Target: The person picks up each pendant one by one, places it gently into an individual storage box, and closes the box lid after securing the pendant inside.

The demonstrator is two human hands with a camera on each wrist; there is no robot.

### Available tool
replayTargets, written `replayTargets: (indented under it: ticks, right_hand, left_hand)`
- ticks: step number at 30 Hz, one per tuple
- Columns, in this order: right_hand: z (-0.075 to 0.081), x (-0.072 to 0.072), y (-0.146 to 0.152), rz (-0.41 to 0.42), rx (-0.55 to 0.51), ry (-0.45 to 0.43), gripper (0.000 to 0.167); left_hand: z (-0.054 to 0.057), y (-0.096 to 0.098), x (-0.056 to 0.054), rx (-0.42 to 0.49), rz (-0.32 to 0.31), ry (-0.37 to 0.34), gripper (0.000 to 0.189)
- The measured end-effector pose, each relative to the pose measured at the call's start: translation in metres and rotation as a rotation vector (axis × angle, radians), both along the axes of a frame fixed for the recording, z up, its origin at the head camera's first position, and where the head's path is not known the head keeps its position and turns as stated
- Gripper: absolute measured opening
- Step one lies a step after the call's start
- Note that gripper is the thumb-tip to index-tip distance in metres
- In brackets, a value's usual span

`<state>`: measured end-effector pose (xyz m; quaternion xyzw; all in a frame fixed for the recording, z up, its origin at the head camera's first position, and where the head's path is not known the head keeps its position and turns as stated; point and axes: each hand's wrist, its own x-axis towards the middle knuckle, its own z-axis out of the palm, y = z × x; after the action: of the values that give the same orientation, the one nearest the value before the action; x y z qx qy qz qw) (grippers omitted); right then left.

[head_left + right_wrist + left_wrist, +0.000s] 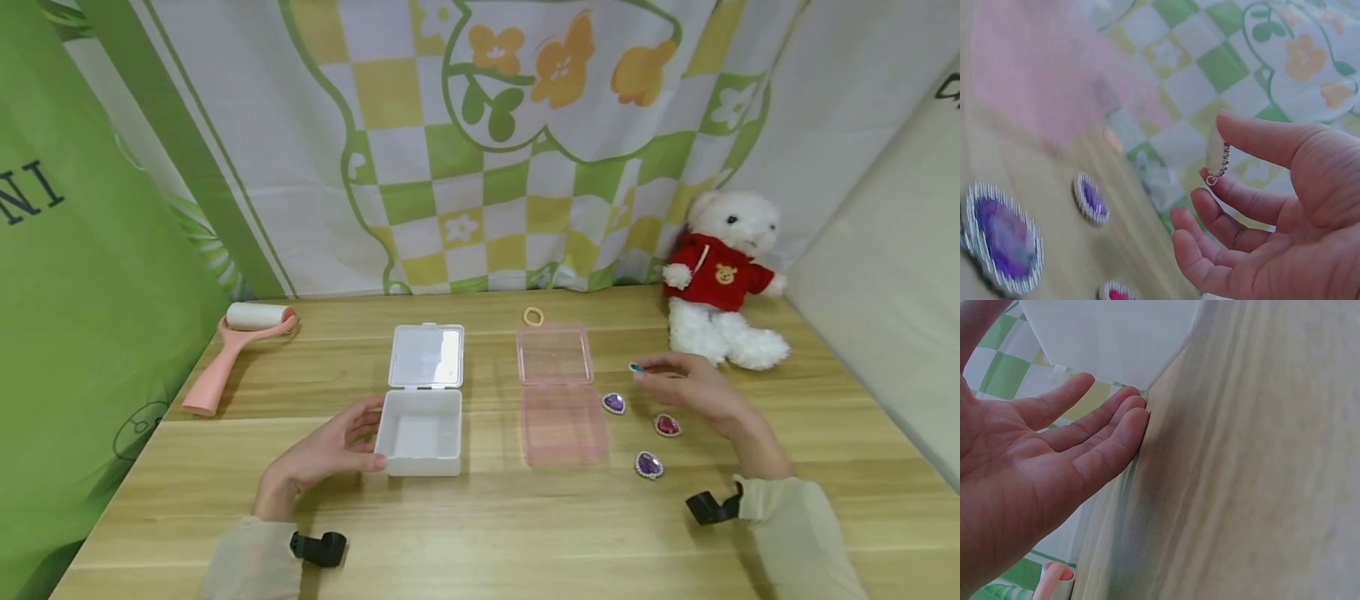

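Gem charm (1217, 152), thin, bead-edged, between right fingers (1249, 195)

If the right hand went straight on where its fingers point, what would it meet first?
Probably the open pink lid, though the right hand may pass above it; its height is unclear.

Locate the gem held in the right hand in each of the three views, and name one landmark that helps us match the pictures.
Head: the gem is right of centre and below the middle, held by the right hand.
Left wrist: it is not in this picture.
Right wrist: the gem is right of centre, near mid-height, seen nearly edge-on between thumb and finger.
Shared landmark: the checked cloth, visible in all three.
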<state>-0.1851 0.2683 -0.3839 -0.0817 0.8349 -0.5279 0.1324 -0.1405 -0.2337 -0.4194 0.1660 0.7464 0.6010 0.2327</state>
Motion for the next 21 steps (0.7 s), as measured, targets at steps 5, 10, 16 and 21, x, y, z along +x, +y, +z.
replayTargets:
  ticks: [5,10,16,21]
  right_hand:
    - [0.013,0.006,-0.017,0.012,-0.089,-0.019,0.047]
    - [0.027,0.008,-0.034,0.012,-0.078,0.051,0.043]
    - [0.039,0.006,-0.062,0.056,-0.053,0.096,0.038]
    - [0.038,0.007,-0.091,0.144,-0.080,0.116,0.034]
  left_hand:
    - [0.001,-0.002,0.001,-0.002,0.001,-0.006,0.091]
    - [0.002,-0.001,-0.002,0.002,0.000,-0.005,0.092]
    - [0.001,-0.001,-0.002,0.006,-0.011,0.000,0.088]
    - [-0.002,-0.001,-0.002,0.019,-0.021,-0.008,0.087]
